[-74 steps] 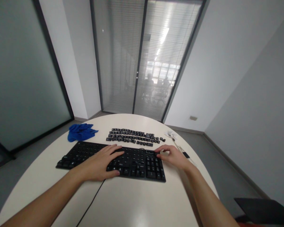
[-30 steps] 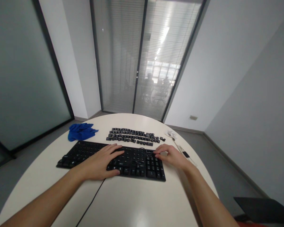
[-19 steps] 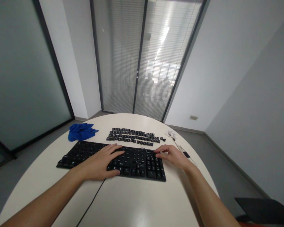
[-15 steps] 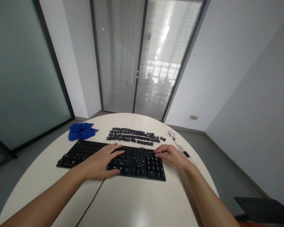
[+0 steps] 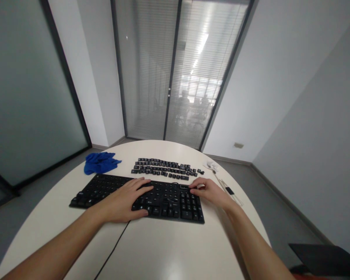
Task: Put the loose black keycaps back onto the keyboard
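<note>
A black keyboard (image 5: 105,187) lies across a round white table (image 5: 169,249). My left hand (image 5: 124,200) rests flat on the keyboard's middle, palm down, fingers stretched out and open. At the keyboard's upper right corner, my right hand (image 5: 211,192) has its fingers curled together in a pinch above the number pad. What the fingertips hold is hidden. Rows of loose black keycaps (image 5: 163,168) lie just behind the keyboard.
A crumpled blue cloth (image 5: 100,162) lies at the back left. Small white objects (image 5: 212,165) and a thin strip with a black end (image 5: 229,191) sit near the right edge. The keyboard's cable (image 5: 111,252) runs toward me. A dark flat object (image 5: 323,256) is at the lower right, off the table.
My right hand has made small shifts at the keyboard's upper right corner, its fingertips staying pinched there. The left hand and the keyboard have not moved.
</note>
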The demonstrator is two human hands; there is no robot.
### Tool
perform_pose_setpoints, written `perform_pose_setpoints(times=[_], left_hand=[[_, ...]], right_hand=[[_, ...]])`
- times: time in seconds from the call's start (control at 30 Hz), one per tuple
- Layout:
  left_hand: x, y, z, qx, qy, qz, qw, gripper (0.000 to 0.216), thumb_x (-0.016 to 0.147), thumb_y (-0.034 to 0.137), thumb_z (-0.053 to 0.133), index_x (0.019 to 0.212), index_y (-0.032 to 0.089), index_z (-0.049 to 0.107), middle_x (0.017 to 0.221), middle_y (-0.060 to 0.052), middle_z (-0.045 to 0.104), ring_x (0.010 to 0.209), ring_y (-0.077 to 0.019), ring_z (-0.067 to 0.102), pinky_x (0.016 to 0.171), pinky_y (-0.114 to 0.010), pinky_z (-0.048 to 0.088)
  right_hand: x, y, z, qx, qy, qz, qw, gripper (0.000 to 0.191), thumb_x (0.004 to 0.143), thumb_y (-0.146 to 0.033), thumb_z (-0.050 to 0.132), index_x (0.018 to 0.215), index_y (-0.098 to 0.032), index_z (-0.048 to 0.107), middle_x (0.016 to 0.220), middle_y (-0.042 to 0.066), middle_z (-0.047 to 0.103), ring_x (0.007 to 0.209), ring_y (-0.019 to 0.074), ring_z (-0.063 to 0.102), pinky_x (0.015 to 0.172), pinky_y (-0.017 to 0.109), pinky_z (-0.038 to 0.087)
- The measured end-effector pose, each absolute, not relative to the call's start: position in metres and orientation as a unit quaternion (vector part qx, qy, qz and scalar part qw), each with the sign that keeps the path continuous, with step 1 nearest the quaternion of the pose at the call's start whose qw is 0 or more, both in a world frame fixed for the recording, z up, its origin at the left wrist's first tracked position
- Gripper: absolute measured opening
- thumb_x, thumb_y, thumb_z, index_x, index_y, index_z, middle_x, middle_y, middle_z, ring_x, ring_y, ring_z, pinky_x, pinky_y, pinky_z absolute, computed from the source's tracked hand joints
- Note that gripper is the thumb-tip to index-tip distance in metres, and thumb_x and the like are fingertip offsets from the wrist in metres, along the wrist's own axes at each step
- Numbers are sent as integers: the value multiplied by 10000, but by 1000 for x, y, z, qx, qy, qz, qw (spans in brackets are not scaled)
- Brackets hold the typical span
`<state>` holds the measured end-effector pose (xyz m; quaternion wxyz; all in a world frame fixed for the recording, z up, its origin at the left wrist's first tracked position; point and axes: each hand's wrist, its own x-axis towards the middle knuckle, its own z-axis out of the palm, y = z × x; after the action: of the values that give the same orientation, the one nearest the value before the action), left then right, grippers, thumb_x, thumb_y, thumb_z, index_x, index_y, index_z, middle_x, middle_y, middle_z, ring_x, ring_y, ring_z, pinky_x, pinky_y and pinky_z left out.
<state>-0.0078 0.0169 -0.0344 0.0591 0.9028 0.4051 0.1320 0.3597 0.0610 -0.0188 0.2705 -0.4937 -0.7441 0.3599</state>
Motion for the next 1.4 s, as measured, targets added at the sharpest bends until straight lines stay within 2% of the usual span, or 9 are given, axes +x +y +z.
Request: perform_pose_setpoints(times=[0.1,0.17,0.3,0.5,0.7,0.9,1.0,1.1,1.4], left_hand=[[-8,17,-35,901,408,136,58,729,829,496,688,1478,276,442,1604,-89,344,1455,-361,333,1194,-550,294],[-8,17,-35,900,410,136,59,729,830,502,686,1480,284,439,1607,-85,340,1455,-359,333,1193,-548,297],[-8,17,-35,900,407,139,67,732,832,515,682,1484,289,436,1606,-82,343,1455,-362,333,1193,-549,300],[-7,17,-33,901,402,148,71,733,823,502,696,1479,293,444,1599,-78,355,1451,-363,340,1199,-551,289],[-8,18,-35,902,402,144,68,731,825,503,691,1478,284,445,1602,-87,349,1453,-359,338,1196,-547,294],[-8,17,-34,902,401,147,67,721,831,502,682,1477,286,447,1597,-84,360,1453,-361,339,1190,-546,306],[-8,17,-35,902,398,151,68,728,825,506,689,1476,289,448,1592,-83,368,1450,-357,347,1192,-538,308],[-8,17,-35,902,402,140,67,735,828,513,684,1483,283,442,1599,-85,355,1454,-353,339,1197,-535,300],[-6,16,-31,900,410,130,71,726,829,500,684,1478,274,449,1605,-87,343,1456,-358,334,1197,-544,294]], right_hand=[[360,63,-21,-521,-721,367,271,442,745,-417,763,1107,-162,747,1120,111,730,1041,266,643,935,405,483],[361,64,-21,-540,-704,386,251,500,739,-431,759,1148,-144,734,1033,98,744,957,249,655,908,398,482],[362,66,-21,-543,-692,422,217,472,748,-433,730,1113,-134,740,830,43,726,750,193,637,751,343,489],[362,72,-29,-556,-678,424,226,438,692,-324,755,1086,-134,733,947,69,749,821,204,654,801,346,494],[367,71,-29,-555,-692,398,235,456,709,-409,764,1074,-137,739,901,68,745,802,214,653,772,349,492],[387,86,-40,-644,-663,186,335,410,857,-435,581,1110,-142,714,1002,127,741,858,264,665,856,433,507],[399,97,-54,-640,-690,61,332,457,862,-346,565,1270,-156,642,1279,165,651,1129,306,608,995,478,456],[404,103,-65,-632,-711,25,307,547,851,-310,587,1376,-155,568,1382,167,583,1291,316,517,1098,476,380],[395,103,-62,-662,-702,22,260,329,873,-337,579,1156,-201,678,1147,123,707,1051,279,647,935,402,474]])
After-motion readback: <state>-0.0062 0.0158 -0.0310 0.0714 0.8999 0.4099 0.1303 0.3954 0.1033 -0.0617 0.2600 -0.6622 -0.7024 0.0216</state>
